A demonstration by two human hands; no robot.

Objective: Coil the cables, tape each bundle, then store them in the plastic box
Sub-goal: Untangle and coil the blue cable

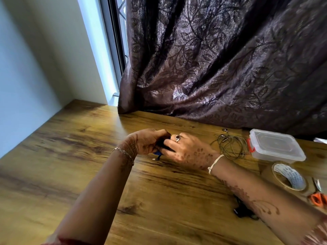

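Both hands meet over the middle of the wooden table. My left hand curls round a small dark cable bundle with a blue part and a plug end hanging below. My right hand pinches the same bundle from the right. A thin dark earphone cable lies loosely coiled on the table to the right. Beyond it stands the clear plastic box with its lid on and a red clasp. A roll of clear tape lies in front of the box.
Orange-handled scissors lie at the right edge. A black object sits under my right forearm. A dark patterned curtain hangs down to the table's back edge. A wall and window frame stand at the left.
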